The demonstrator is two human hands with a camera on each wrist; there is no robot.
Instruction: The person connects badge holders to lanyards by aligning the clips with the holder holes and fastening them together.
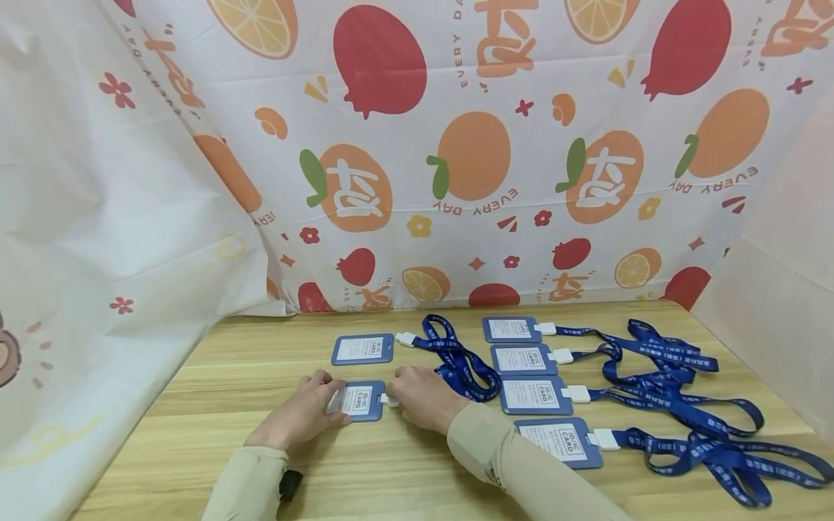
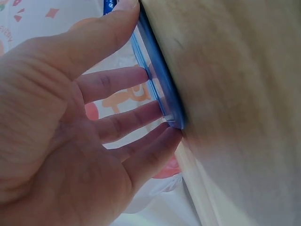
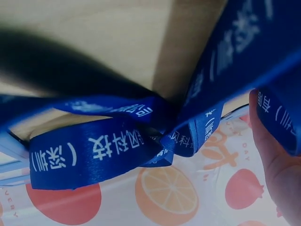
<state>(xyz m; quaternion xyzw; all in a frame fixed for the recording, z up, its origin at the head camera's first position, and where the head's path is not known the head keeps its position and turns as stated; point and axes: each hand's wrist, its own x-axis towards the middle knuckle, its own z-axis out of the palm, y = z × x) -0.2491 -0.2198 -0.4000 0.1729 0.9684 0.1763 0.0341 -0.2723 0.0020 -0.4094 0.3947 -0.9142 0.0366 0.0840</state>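
"Blue plastic rectangular card holder [image 1: 367, 414] with a white printed insert: where do we have it, and how do our fingers stand?"

"On the pale wood-grain tabletop [image 1: 195, 434], between our hands. Our left hand [image 1: 306, 411] grasps its left end, thumb at the near edge and fingertips at the far one. Our right hand [image 1: 420, 394] pinches a small white plastic clip [image 1: 391, 401] at the right end."

"Is that clip fastened?"

"We cannot tell; our fingers cover much of it. We take the step in hand to be joining clip and holder at that end."

"And what does the next move call for?"

"A steady left grasp, we think, while our right fingers line the clip up with the holder and, if it is loose, work it in without bending the rim."

"What lies farther out?"

"Navy fabric lanyard loops [image 1: 482, 382] with white lettering, beside our right hand. Just beyond the held holder lies a second blue holder [image 1: 363, 349], another white clip [image 1: 407, 339] at its right edge; whether it is hooked, we cannot tell. Well to the right, four matching holders [image 1: 536, 396] form a column, each with its clip and lanyard; we judge those joined."
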